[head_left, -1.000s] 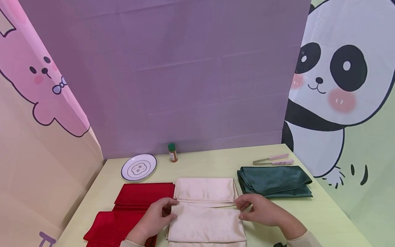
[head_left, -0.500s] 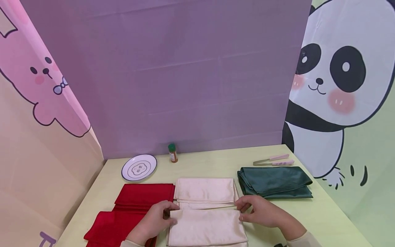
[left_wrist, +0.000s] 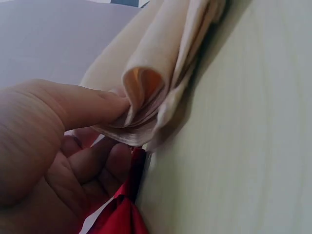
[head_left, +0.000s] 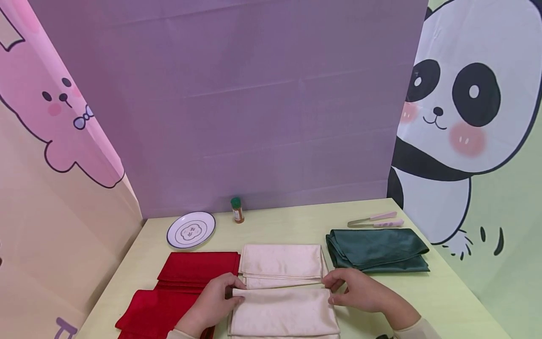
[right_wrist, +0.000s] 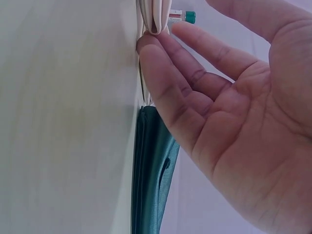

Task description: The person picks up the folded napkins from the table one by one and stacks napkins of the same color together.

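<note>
Two hands on cream cloth [head_left: 282,301], folded flat, smooth, shiny, in middle of table [head_left: 444,292] near front edge. Left hand [head_left: 209,303] pinches cloth's folded left end, thumb on top, layers bunched. Right hand [head_left: 360,289] pinches right end of same fold. Red cloth [head_left: 178,287] touches it on left. Green cloth [head_left: 377,249] near on right. Plate [head_left: 190,229], small bottle [head_left: 236,210], tongs [head_left: 374,220] farther back.
</note>
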Demonstrator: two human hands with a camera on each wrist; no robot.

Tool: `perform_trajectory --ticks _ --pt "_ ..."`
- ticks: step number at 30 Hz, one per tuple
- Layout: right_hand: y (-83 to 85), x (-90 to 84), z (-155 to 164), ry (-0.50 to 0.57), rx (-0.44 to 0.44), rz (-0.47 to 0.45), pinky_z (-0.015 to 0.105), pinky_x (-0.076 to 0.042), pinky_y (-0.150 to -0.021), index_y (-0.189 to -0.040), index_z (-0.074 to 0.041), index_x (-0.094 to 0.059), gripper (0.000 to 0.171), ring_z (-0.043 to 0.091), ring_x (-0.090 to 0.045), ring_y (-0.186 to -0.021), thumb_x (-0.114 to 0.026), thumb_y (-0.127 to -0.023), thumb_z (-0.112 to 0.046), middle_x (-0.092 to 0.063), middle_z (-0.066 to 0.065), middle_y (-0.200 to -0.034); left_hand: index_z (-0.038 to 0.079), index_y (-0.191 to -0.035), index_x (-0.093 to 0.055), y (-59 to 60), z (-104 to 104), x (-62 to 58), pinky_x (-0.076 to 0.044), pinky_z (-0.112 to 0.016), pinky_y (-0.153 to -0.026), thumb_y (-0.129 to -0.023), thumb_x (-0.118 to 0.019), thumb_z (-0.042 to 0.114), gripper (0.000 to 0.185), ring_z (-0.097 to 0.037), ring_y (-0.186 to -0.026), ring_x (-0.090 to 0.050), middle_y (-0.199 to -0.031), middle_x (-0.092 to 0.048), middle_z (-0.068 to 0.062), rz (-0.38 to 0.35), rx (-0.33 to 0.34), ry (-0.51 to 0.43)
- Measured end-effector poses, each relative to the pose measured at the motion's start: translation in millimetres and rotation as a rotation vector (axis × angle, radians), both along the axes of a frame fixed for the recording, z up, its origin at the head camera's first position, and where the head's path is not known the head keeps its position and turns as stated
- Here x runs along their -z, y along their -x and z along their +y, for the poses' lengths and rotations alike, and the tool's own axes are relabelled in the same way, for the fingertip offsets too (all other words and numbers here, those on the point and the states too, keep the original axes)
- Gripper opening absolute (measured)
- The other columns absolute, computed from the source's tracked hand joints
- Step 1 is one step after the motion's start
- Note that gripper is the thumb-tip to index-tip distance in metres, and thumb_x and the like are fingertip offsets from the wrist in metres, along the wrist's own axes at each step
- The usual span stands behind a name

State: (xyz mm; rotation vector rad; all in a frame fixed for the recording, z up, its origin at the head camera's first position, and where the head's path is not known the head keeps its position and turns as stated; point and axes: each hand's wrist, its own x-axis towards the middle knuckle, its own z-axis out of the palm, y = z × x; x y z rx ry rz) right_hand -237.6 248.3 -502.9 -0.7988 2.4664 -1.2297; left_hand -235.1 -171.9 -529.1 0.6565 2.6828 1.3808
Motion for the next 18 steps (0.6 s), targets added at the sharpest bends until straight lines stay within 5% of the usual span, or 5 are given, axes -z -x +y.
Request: perform_trajectory --ticks 18 --pt "0.8 4.8 -0.7 0.002 -0.042 0.040 0.029 -0.058 -0.075 -0.127 -0.011 -0.071 0.043 0.017 -0.063 -0.091 -0.085 -0.090 -0.026 -0.066 -0.002 -0.104 0.015 -0.099 -0.071 0.5 5.9 1.7 -0.061 -0.028 -0.070 -0.089 -0.081 -0.003 0.023 -0.016 -0.076 -0.070 -0.105 -0.066 -0.008 -0.018 0.008 -0.274"
